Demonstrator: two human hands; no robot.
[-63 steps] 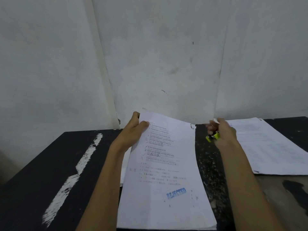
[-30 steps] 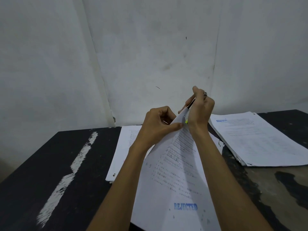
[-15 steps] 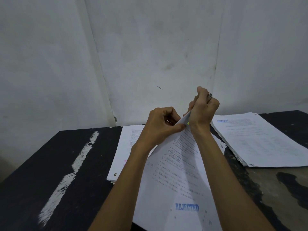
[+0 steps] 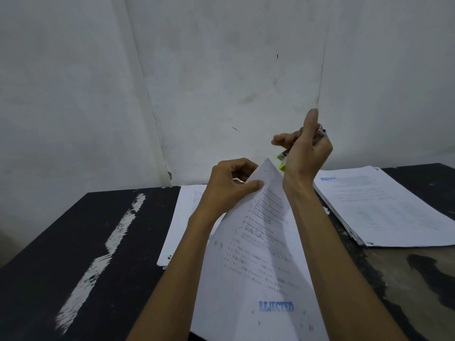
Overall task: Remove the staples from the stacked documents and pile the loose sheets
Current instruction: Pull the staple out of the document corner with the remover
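My left hand (image 4: 230, 185) pinches the raised top corner of a printed document (image 4: 261, 262) stamped "REJECTED" in blue, which slopes down toward me. My right hand (image 4: 306, 151) is lifted just above and to the right of that corner, holding a yellow-green staple remover (image 4: 282, 161) whose jaws show below the palm, apart from the paper. A thick stack of documents (image 4: 384, 207) lies at the right on the table. A thinner pile of sheets (image 4: 182, 217) lies flat behind my left forearm, partly hidden by it.
The black table (image 4: 73, 242) has a white paint streak (image 4: 105, 252) on its left half and worn bare patches at the right front. A pale wall stands close behind the table's far edge.
My right hand has pulled up and to the right, away from the document's corner, taking the staple remover with it. My left hand keeps its pinch on the corner.
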